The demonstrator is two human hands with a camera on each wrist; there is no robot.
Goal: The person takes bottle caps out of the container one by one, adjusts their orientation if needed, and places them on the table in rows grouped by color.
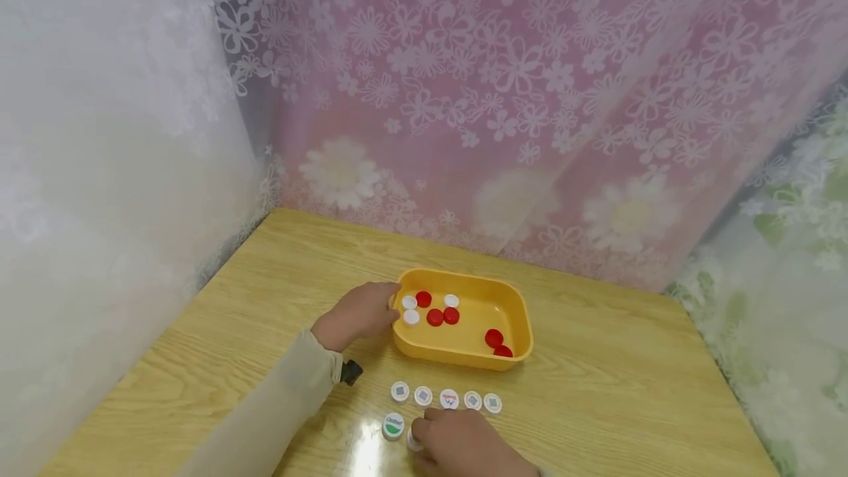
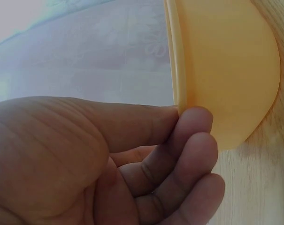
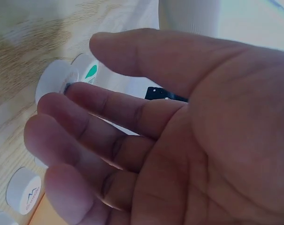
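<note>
My left hand [image 1: 358, 313] pinches the left rim of a yellow plastic basin [image 1: 457, 357], thumb on one side and fingers on the other in the left wrist view. Inside the basin lie several red bottle caps [image 1: 435, 317] and white bottle caps [image 1: 411, 317]. Near the front of the table, my right hand [image 1: 467, 444] is over a white bottle cap [image 3: 52, 79], partly hidden in the head view. Its index fingertip is right at that cap, while the thumb stands apart. Just left of it sits a white cap with a green print [image 1: 393, 425].
Between basin and right hand runs a row of several white printed caps, one with red and blue lettering [image 1: 449, 398]. Wooden tabletop [image 1: 609, 374] surrounds them. A pink floral curtain [image 1: 464, 131] hangs behind; pale curtains hang at both sides.
</note>
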